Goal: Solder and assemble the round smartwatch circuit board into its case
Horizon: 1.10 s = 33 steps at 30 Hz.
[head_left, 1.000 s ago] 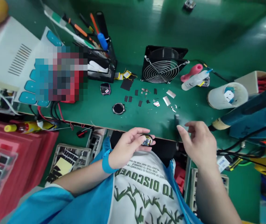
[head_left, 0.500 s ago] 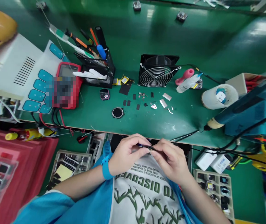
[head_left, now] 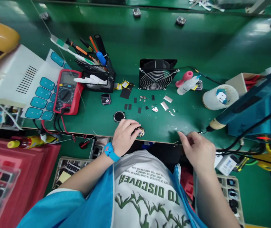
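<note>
My left hand (head_left: pixel 124 136), with a blue band at its wrist, is closed on an open round watch body (head_left: pixel 140 131) at the bench's front edge. Its metal rim and inner parts face up; the fingers cover part of it. Over to the right, my right hand (head_left: pixel 198 148) is closed on dark tweezers (head_left: pixel 200 132), whose middle is hidden under the fingers. A round watch face with a black screen (head_left: pixel 119 116) lies just beyond my left hand. Small black pads (head_left: pixel 139 110) and silver strips (head_left: pixel 164 105) lie farther back on the green bench.
A fan (head_left: pixel 158 76) stands at the back, near a dropper bottle (head_left: pixel 189 85). A red multimeter (head_left: pixel 67 91) and mesh pen holder (head_left: pixel 110 74) are at left. On the right, a soldering iron (head_left: pixel 244 101) slants over the bench beside a white tub (head_left: pixel 232 96).
My hands have parted from in front of my chest. The left has brought the watch body to the bench edge; the right has reached rightward to the tweezers and closed on them.
</note>
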Tool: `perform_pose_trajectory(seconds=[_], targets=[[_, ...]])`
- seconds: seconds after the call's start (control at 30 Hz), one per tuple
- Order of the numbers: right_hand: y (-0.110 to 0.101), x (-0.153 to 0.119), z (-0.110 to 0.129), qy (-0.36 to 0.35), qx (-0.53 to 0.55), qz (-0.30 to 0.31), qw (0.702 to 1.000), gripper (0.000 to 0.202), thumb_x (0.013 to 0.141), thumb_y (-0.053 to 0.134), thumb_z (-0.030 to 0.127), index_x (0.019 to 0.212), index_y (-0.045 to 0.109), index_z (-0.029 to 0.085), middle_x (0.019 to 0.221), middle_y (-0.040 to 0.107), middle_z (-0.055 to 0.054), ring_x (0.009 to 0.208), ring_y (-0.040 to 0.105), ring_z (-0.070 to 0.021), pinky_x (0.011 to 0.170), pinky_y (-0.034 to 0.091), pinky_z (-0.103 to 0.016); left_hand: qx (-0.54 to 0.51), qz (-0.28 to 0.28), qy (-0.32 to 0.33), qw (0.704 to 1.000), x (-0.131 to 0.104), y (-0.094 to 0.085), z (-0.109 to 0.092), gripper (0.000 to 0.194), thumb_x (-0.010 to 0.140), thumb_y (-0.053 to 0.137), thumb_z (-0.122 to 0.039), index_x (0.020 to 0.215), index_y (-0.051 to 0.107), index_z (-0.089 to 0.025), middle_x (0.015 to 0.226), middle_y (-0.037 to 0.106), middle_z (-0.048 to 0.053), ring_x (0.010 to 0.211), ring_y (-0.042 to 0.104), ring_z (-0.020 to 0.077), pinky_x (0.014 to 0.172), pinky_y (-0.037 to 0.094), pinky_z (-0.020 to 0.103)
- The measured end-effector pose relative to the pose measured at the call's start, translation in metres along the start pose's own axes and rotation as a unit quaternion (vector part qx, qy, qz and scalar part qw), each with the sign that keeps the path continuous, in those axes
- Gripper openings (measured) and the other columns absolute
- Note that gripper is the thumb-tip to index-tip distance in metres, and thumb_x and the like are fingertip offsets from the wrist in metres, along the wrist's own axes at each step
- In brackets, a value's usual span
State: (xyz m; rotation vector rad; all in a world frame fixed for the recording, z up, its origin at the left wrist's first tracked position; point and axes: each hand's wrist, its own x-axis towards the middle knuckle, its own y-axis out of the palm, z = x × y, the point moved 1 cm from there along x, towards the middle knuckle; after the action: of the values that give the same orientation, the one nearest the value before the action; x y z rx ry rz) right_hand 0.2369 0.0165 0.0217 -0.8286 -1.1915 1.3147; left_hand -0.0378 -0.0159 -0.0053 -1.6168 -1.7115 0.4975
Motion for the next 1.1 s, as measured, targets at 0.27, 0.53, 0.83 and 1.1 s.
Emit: perform_pose_trajectory(seconds=[0.27,0.53,0.83,1.1], targets=[[0.012,-0.003,-0.019,0.054,-0.089,0.034,0.994,0.029,0.094,0.059,0.042,0.075,0.058,0.021,0.065,0.057,-0.003,0.05,0.037,-0.0139,0.053,0.022,-0.028,-0.028,0.021,0.021,0.999,-0.014,-0.002,0.012,0.02,0.098,0.07,-0.036,0.108,0.067,-0.02,0.122,0.075,0.012,0.113,0.067,0.0268,0.101,0.054,0.048],[0.011,0.006,-0.031,-0.12,-0.112,0.011,0.986,0.017,0.098,0.051,0.027,0.094,0.064,0.017,0.082,0.07,-0.008,0.062,0.057,-0.0191,0.051,0.03,-0.029,-0.034,0.022,0.025,0.999,-0.021,-0.003,0.015,0.023,0.09,0.078,-0.027,0.084,0.056,-0.022,0.124,0.076,0.011,0.114,0.066,0.0274,0.096,0.054,0.046],[0.005,0.028,0.011,-0.336,-0.022,-0.022,0.942,0.013,0.102,0.06,0.025,0.11,0.065,0.016,0.092,0.074,-0.009,0.08,0.068,-0.0219,0.071,0.052,-0.033,-0.005,0.026,0.065,0.998,-0.018,-0.007,0.006,0.023,0.083,0.058,-0.005,0.098,0.063,-0.022,0.133,0.072,0.009,0.118,0.067,0.0253,0.095,0.053,0.042],[0.048,0.015,0.078,-0.34,0.232,0.096,0.907,0.033,0.098,0.062,0.017,0.131,0.062,0.02,0.135,0.072,-0.01,0.101,0.061,-0.0261,0.089,0.058,-0.044,0.087,-0.067,-0.002,0.994,-0.006,-0.044,0.032,0.029,0.095,0.068,-0.02,0.123,0.065,-0.023,0.132,0.068,0.012,0.124,0.061,0.0297,0.109,0.048,0.052]])
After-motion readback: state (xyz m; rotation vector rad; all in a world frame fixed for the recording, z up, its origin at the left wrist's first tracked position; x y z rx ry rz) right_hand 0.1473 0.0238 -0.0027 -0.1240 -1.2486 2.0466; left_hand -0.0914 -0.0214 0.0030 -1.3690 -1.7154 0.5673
